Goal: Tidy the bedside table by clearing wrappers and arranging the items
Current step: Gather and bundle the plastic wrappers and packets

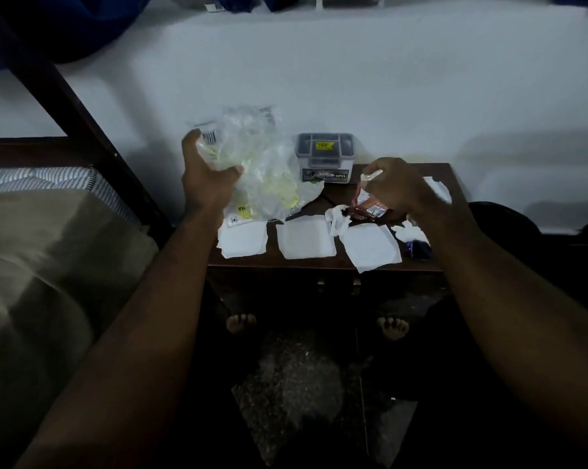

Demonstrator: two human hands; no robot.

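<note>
**Inspector:** Position of the left hand to be stated.

**Recorder:** It is raised above the left rear part of the desk, with the forearm extended forward and up. The fingers are curled around a crumpled clear plastic bag, which is gripped at its left side. The bag is held clear of the surface at the top, and its lower end hangs down to the desk.

**Inspector:** And the right hand?

**Recorder:** It is held low over the right half of the desk, back uppermost and wrist bent down. The fingers are bunched, and the pale top end of a red wrapper is pinched between them. The wrapper's lower part is seen at desk level.

**Inspector:** Remaining items?

**Recorder:** A lidded plastic box is noted at the rear of the desk, against the wall. Three white paper squares are laid along the front edge. Crumpled tissue is recorded just beside the red wrapper. A small dark blue item lies at the right front corner and could not be identified. A bed stands to the left.
</note>
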